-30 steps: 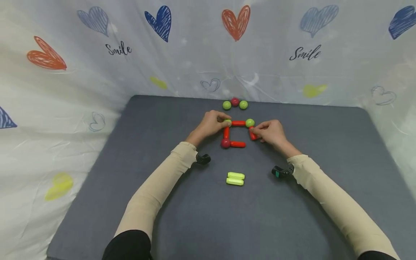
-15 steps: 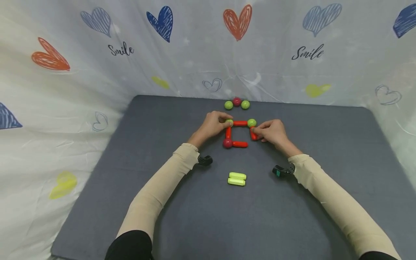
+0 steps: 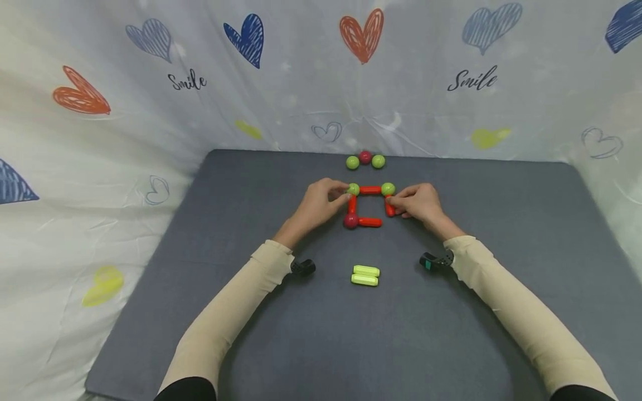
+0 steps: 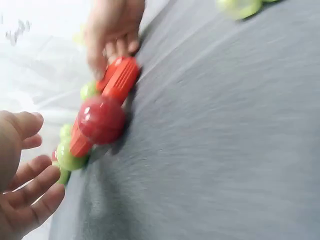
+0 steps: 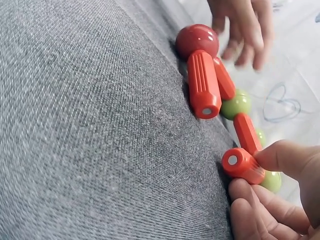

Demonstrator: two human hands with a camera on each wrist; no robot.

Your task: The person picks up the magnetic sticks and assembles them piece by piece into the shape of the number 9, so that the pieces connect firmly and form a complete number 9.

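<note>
A partial square of red magnetic rods and balls lies on the grey table. A green ball [image 3: 388,189] sits at its far right corner, another green ball [image 3: 353,189] at the far left and a red ball [image 3: 351,221] at the near left. My right hand [image 3: 422,205] pinches the right-side red rod [image 5: 244,166] between thumb and fingers; its silver end faces the right wrist camera. The near red rod [image 3: 370,222] extends from the red ball, its other end free. Just left of the far left ball, my left hand [image 3: 318,203] has its fingers spread, holding nothing.
Two yellow-green rods [image 3: 365,275] lie side by side nearer the person. At the table's back edge stand two green balls with a red ball [image 3: 365,157] between them. A white curtain [image 3: 291,83] printed with hearts hangs behind the table [image 3: 301,334].
My left hand has let go of the far left green ball and drawn back a little to the left and toward the person. The right hand keeps its pinch on the red rod.
</note>
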